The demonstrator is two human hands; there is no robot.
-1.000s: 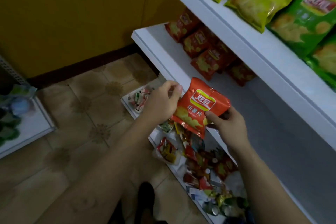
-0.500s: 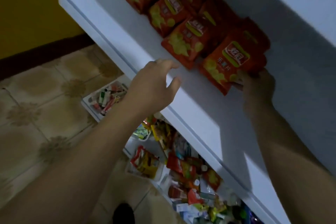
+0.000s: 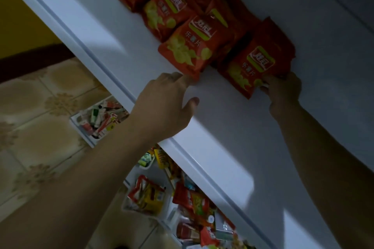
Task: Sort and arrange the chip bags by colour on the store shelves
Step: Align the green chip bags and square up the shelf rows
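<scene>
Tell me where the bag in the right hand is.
Head view: the bag lies on the shelf, rightmost of the red row, its near corner held by the right hand.

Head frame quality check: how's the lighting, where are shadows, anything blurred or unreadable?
Head view: dim and bluish overall; pale lit patches on the shelf front, heavy shadow over its back where the red chip bags lie, though front labels are readable; the left hand and the right hand, pinching the end bag, look slightly soft; snack trays below are smeared; whole frame tilted.
</scene>
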